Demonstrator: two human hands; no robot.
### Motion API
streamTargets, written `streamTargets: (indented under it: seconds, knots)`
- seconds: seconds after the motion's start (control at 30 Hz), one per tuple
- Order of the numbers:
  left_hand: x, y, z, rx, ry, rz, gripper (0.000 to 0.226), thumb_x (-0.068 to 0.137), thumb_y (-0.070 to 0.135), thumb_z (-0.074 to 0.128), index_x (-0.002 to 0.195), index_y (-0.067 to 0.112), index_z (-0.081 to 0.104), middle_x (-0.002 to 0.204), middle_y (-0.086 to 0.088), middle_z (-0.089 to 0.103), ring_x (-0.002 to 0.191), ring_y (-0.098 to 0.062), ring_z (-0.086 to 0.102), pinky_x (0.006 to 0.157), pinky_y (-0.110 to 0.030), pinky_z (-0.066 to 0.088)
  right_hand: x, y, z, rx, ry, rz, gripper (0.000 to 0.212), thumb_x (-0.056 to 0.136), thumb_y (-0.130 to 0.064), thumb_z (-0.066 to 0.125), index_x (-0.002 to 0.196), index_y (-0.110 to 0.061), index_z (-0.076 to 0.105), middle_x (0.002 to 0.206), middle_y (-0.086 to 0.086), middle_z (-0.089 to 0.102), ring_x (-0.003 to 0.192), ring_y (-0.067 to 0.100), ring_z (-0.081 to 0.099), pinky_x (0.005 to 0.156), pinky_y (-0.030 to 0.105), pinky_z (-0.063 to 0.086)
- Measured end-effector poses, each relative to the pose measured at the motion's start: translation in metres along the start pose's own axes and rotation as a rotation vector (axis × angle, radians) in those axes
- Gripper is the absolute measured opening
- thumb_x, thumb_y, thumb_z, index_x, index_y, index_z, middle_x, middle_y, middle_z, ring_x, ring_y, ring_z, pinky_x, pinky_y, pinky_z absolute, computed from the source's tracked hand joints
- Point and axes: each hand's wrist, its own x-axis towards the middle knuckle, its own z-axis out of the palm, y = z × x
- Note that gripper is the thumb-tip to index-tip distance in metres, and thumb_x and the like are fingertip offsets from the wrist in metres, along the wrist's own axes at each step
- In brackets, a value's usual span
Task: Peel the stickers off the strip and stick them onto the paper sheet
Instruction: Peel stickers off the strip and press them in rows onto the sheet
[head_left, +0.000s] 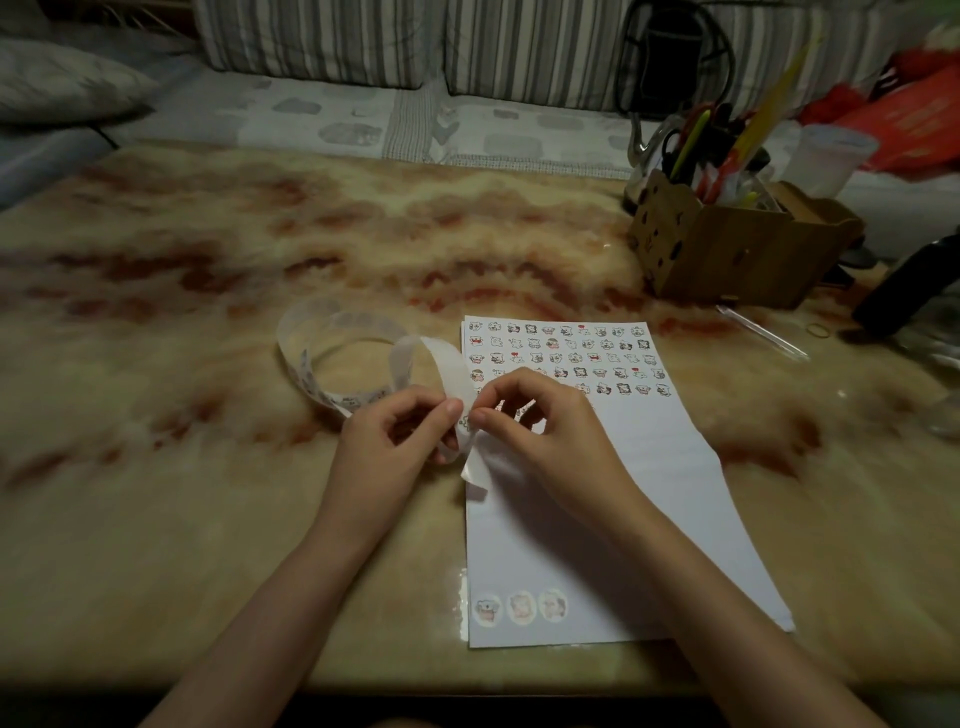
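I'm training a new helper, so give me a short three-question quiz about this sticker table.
1. True or false: the paper sheet has stickers only at its far end.
2. The coiled strip lies: A) left of the sheet, B) right of it, C) on the floor.
3. How many round stickers sit at the sheet's near left corner?
Key: 1 false; 2 A; 3 three.

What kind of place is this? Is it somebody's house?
Most likely a living room at home. A striped sofa stands behind the marbled table, a pillow lies on the left, and a cardboard box stuffed with pens and scissors sits on the table.
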Motion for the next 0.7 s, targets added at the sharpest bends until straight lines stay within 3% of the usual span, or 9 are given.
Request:
streamTargets:
  seconds: [0.1,0.27,0.47,0.6,0.7]
  knots:
    - [0.000,0.000,0.000,0.002,0.005,-0.009,0.013,0.088,0.008,0.061,0.079,0.003,0.069,0.061,0.003,0.063,0.052,-0.003,0.056,0.058,-0.012,0.045,-0.002,0.001,0.001,-0.106,0.001,-0.070,0.005,0.087,-0.015,0.065,0.082,-0.013,0.063,0.087,-0.006,0.064,0.078,0.012,0.056,0.070,0.030,0.046]
    - [0.002,-0.002,-0.001,0.026,0.041,-0.028,0.016,0.089,0.010,0.060,0.076,0.004,0.067,0.061,0.000,0.066,0.052,-0.006,0.058,0.059,-0.013,0.046,-0.008,0.000,-0.002,-0.077,-0.005,-0.118,0.005,0.088,-0.015,0.060,0.083,-0.014,0.060,0.088,-0.010,0.059,0.083,0.010,0.055,0.070,0.018,0.040]
    - [0.000,-0.002,0.000,0.034,0.031,-0.048,0.016,0.090,0.010,0.060,0.077,0.004,0.067,0.062,-0.001,0.066,0.055,-0.003,0.059,0.058,-0.014,0.046,0.002,-0.001,-0.031,0.111,0.145,0.044,0.012,0.084,-0.007,0.068,0.077,-0.016,0.064,0.073,-0.008,0.067,0.064,0.007,0.058,0.061,0.016,0.044]
    - [-0.001,-0.003,0.000,0.072,0.013,-0.050,0.015,0.089,0.013,0.061,0.077,0.007,0.069,0.066,0.000,0.068,0.059,-0.001,0.060,0.060,-0.012,0.045,0.015,0.010,-0.066,0.067,0.172,0.271,0.011,0.083,-0.004,0.068,0.076,-0.011,0.064,0.069,0.001,0.063,0.046,-0.004,0.050,0.043,0.005,0.034]
    - [-0.001,-0.004,0.000,0.089,-0.015,-0.055,0.016,0.089,0.015,0.061,0.077,0.008,0.069,0.068,-0.002,0.069,0.060,-0.001,0.060,0.060,-0.012,0.043,0.018,0.026,-0.090,-0.020,0.159,0.407,0.007,0.083,-0.001,0.067,0.078,-0.005,0.067,0.064,0.003,0.062,0.040,-0.003,0.048,0.041,0.007,0.033]
